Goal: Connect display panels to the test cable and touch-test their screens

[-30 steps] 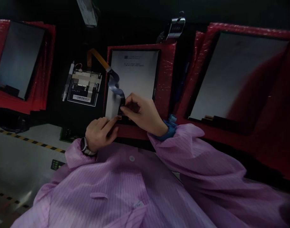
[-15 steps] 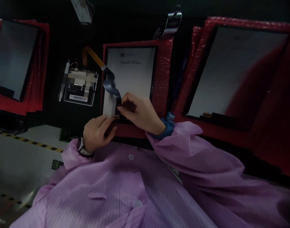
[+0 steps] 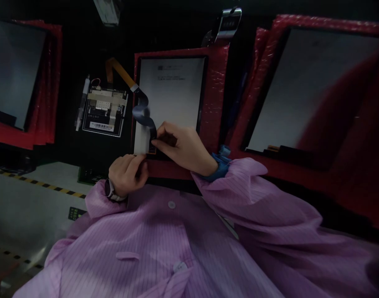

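A display panel with a pale back and black frame lies on red bubble wrap. My right hand pinches the lower end of a dark flex cable near the panel's lower edge. From there the cable runs up to an orange ribbon, which leads toward a small circuit board module with tape and a barcode label. My left hand is curled at the panel's lower left edge, fingertips pressed together; whatever they hold, if anything, is hidden.
More panels on red wrap lie at the left and the right. A white pen rests beside the module. Behind the middle panel stands a metallic device. A green board sits by the table's front edge.
My left hand has drawn back slightly from the cable's end, its index finger now more bent. My right hand still pinches the cable. The view has shifted a little.
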### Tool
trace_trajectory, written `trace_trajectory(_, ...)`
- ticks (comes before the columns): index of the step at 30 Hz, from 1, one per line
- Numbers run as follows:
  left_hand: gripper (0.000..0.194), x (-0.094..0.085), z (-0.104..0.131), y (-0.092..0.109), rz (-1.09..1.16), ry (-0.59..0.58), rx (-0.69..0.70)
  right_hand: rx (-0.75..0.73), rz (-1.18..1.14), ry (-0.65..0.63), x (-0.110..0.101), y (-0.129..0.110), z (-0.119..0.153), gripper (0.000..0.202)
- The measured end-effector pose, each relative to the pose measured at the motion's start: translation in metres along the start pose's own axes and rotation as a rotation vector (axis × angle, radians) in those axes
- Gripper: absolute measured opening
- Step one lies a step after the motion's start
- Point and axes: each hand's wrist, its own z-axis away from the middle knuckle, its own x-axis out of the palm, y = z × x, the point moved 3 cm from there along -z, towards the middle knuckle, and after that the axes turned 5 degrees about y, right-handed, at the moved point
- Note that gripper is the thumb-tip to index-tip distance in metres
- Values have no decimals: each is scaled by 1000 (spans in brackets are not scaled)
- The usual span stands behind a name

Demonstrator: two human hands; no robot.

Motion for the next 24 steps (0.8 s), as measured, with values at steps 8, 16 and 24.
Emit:
trace_trajectory(8, 11, 0, 0, 1, -7, 16, 9, 2, 11, -5, 0, -1, 0, 14)
trace_trajectory(16, 11, 0, 0, 0, -17, 22, 3, 17, 38, -10, 0, 0, 0, 14)
trace_trajectory(24, 12, 0, 0, 1, -22, 21, -11, 22, 47, -29, 0, -1, 0, 15)
